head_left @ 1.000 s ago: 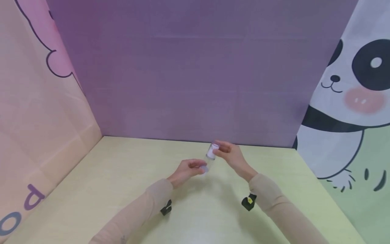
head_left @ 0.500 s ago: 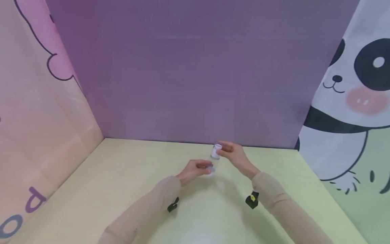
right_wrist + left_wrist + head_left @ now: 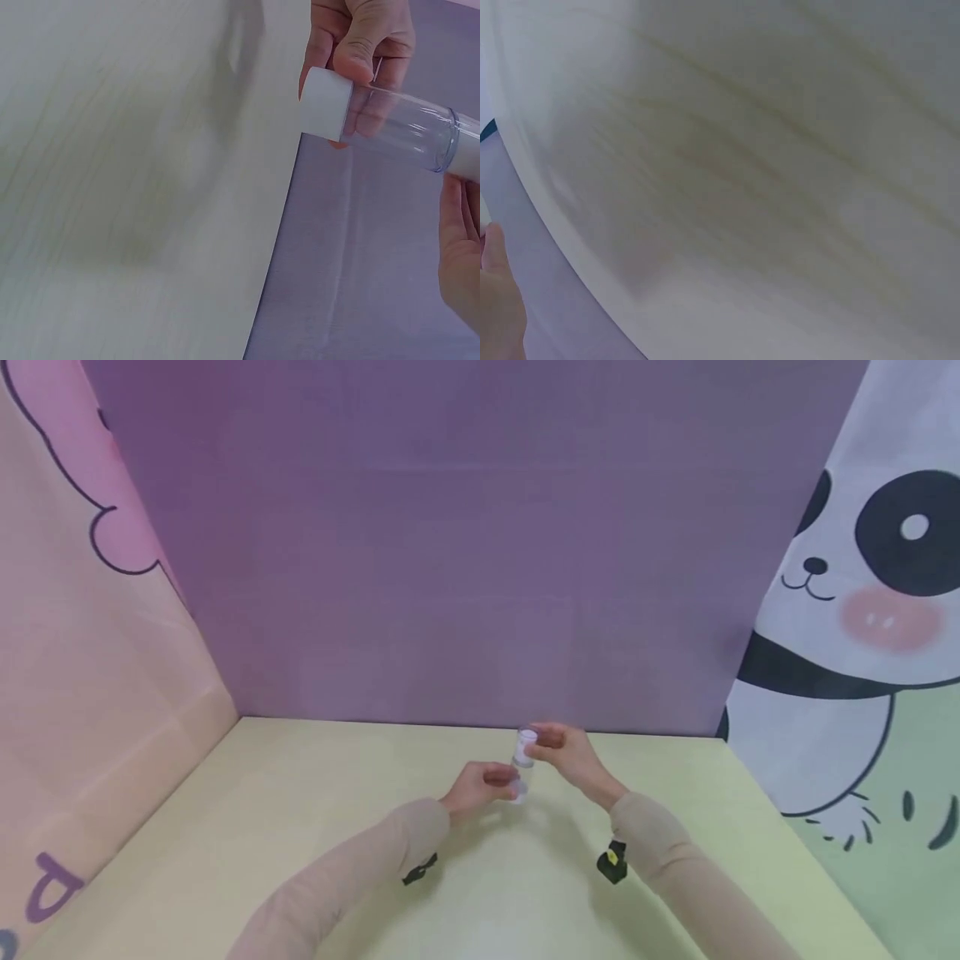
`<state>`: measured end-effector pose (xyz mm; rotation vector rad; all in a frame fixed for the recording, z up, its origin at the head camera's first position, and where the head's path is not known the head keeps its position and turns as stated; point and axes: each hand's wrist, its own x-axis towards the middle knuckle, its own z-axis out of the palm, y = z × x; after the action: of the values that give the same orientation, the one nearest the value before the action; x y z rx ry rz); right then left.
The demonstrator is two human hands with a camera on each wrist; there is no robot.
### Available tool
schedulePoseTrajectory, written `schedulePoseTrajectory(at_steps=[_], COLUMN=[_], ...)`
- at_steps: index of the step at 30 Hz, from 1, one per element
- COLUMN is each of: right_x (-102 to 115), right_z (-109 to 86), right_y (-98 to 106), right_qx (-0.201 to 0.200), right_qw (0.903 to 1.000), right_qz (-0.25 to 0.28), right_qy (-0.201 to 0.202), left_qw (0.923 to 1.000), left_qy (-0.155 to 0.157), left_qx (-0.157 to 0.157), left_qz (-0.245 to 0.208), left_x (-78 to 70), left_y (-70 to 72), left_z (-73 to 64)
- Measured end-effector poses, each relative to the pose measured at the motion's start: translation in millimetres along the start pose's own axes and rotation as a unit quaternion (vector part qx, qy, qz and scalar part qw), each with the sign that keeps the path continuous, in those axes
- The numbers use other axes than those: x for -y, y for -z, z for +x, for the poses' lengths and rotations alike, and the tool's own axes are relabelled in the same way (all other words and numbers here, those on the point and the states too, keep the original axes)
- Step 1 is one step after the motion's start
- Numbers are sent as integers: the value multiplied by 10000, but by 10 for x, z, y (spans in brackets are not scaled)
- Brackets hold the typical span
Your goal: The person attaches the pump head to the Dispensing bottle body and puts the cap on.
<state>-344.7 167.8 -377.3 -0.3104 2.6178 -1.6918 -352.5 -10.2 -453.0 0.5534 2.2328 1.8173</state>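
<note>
Both hands hold a clear cylindrical bottle (image 3: 401, 124) between them, over the far half of the table. A white cap (image 3: 326, 103) is on the bottle's lower end, which my left hand (image 3: 476, 787) pinches between thumb and fingers. Its upper end has a white section (image 3: 526, 746), gripped by my right hand (image 3: 573, 760). In the head view the bottle stands nearly upright, tilted slightly. The right wrist view shows a ring where the clear part meets the white section. Only part of a hand (image 3: 499, 300) shows at the left wrist view's edge; the bottle is mostly out of it.
The pale yellow table (image 3: 337, 827) stretches under both arms. A purple backdrop (image 3: 450, 568) rises at its far edge. Printed cloth panels flank it, with a panda (image 3: 885, 610) on the right. A black wrist mount (image 3: 612, 862) hangs under the right sleeve.
The bottle has swung from a slant toward upright, its upper end moving slightly left. Both hands keep their grip. The head view has shifted a little.
</note>
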Motion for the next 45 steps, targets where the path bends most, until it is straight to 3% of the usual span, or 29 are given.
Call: schedulePoseTrajectory(at_steps=[15,25,32,34,41,45], right_x=[-158,-81,-82,-115,-274,-310], right_z=[53,114,147,157,170,173], right_y=[4,-7,-9,0,-14,-50], right_qx=[-160,-318,-173,-108,189,216], right_qw=[9999,9994,9997,9998,9997,9994], right_qz=[-1,-165,-162,-89,-145,-212], right_qy=[-49,-38,64,116,77,184], left_qw=[9994,9995,9991,9988,9932,9925], left_qy=[-17,40,47,125,911,930], left_qx=[-271,-307,-412,-473,-640,-681], left_qz=[-209,-23,-65,-55,-354,-414], left_x=[35,-30,11,29,127,127], left_y=[-102,-81,-85,-92,-161,-179], left_z=[23,35,88,120,180,157])
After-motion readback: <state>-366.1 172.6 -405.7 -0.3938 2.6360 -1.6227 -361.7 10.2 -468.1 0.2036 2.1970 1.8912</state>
